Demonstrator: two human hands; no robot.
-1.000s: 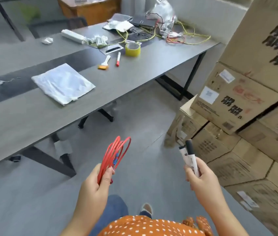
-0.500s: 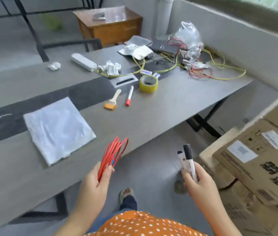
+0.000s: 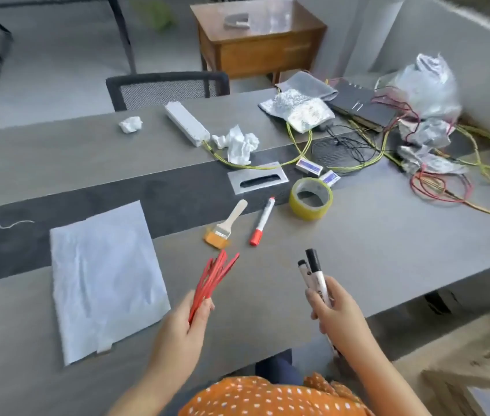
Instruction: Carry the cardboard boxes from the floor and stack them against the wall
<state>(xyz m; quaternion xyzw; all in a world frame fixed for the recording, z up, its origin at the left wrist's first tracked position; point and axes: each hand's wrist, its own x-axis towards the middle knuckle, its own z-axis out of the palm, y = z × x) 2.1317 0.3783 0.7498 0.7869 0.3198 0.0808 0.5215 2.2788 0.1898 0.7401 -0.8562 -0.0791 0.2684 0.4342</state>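
The grey table fills most of the view, its far end strewn with yellow and red cables, crumpled plastic bags and a black notebook. Only a blurred corner of the cardboard boxes shows at the lower right, down on the floor beside the table; how many lie there cannot be told from here. A white sheet lies flat on the near left of the tabletop. Nearer the middle sit a roll of yellow tape, a small brush and a red-capped marker, the brush and marker side by side and apart from each other.

Both hands are occupied. The left hand pinches a red coil of wire between thumb and fingers, and the right hand is curled round two black markers, caps pointing up.

The step in hand looks like clearing the hands before any lifting. To do it well, lay the coil and the markers flat on the bare stretch of table just ahead, well in from the edge so the markers cannot roll off, and clear of the cable tangle. Then both palms are free to take a box from underneath.
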